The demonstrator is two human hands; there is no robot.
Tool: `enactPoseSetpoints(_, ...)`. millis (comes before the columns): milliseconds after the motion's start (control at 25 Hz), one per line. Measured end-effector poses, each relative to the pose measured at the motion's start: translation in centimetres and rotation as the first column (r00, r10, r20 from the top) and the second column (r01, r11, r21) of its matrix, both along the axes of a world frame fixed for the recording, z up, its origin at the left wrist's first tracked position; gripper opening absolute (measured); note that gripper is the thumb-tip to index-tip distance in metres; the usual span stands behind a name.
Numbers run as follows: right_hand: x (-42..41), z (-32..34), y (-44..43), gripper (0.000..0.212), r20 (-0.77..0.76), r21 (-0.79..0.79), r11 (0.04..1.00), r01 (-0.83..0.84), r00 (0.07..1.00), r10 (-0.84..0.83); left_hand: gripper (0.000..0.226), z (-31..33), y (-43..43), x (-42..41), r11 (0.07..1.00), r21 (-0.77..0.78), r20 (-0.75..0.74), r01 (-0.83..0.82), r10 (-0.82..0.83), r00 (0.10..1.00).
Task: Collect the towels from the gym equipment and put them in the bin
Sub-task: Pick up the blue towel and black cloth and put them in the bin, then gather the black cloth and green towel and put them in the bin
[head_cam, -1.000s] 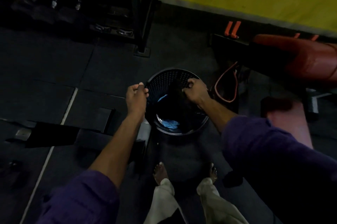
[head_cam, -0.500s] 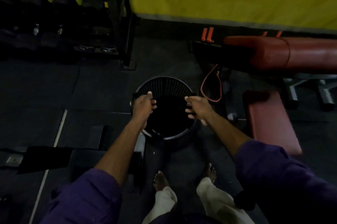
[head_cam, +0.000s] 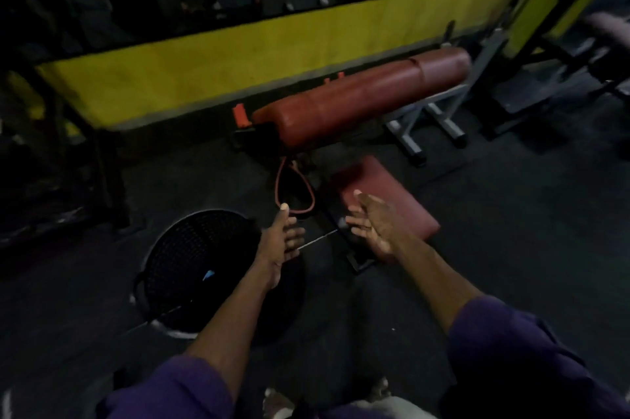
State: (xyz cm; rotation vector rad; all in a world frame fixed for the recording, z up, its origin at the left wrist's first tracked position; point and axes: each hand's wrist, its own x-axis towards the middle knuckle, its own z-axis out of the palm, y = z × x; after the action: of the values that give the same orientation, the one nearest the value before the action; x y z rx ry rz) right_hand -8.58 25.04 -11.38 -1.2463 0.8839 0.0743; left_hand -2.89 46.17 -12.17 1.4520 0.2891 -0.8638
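On dark rubber gym floor [head_cam: 511, 248], near left: round black perforated plastic bin [head_cam: 191, 258], upright, a scrap of blue towel [head_cam: 208, 275] visible inside. Above bin's right rim: left hand [head_cam: 281, 241], fingers spread, empty. Right hand [head_cam: 373, 227] open wide, palm inward, empty, over corner of flat maroon padded bench seat [head_cam: 392, 200]. Beyond: long red padded bench [head_cam: 358, 101], yellow wall panel [head_cam: 238, 60].

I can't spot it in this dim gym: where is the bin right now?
The black mesh bin stands on the floor at lower left of the head view, just left of the left hand, with the red bench beyond it.
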Motion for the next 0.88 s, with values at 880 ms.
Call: enactPoseSetpoints(880,-39.4,5.3,-40.4,0.069,0.136,-0.045,0.438,0.898,0.440,-0.888,0.066,5.1,-60.8,-17.2,0.503,-0.135,0.129,0.854,-0.845,0.519)
